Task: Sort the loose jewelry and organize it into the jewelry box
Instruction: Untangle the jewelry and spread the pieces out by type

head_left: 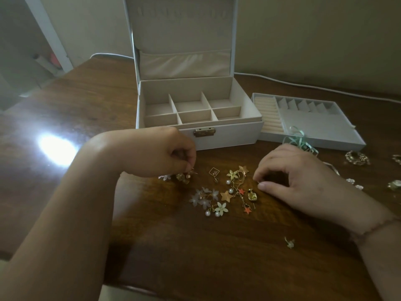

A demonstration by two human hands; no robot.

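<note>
Open jewelry box (219, 139) compartments bare; loose jewelry (225, 192) lies on table (195, 257).

right hand (290, 179) pinch: item too small | left hand (165, 152) fingertips: hidden

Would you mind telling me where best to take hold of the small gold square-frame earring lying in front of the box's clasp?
Probably by the thin frame of the square-frame earring, pinching one edge from above. It lies flat on the table by itself, apart from the tangled flower and star pile, so fingertips can come straight down without snagging chains. The left hand is nearest, though it already grips a gold piece.
</note>
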